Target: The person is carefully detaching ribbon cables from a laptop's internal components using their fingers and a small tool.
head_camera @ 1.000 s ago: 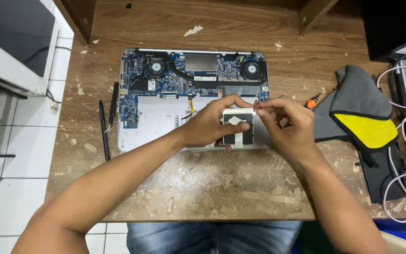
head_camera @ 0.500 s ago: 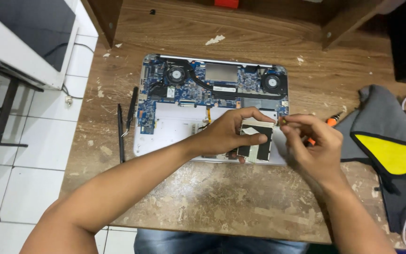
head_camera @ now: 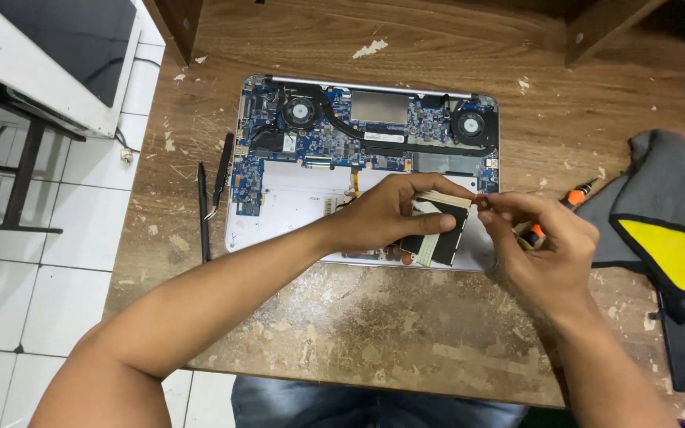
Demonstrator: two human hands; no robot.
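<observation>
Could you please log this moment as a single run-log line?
left hand: holds flat black part over opened laptop | right hand: pinches small piece, orange-handled screwdriver under fingers | surface: worn wooden table

Lighting even and bright, from overhead; soft, short shadows fall below the forearms onto the wooden surface (head_camera: 374,333). No harsh glare. Focus sharp at centre; upper right corner of the frame dark. Slight wide-angle bending at the edges.
</observation>
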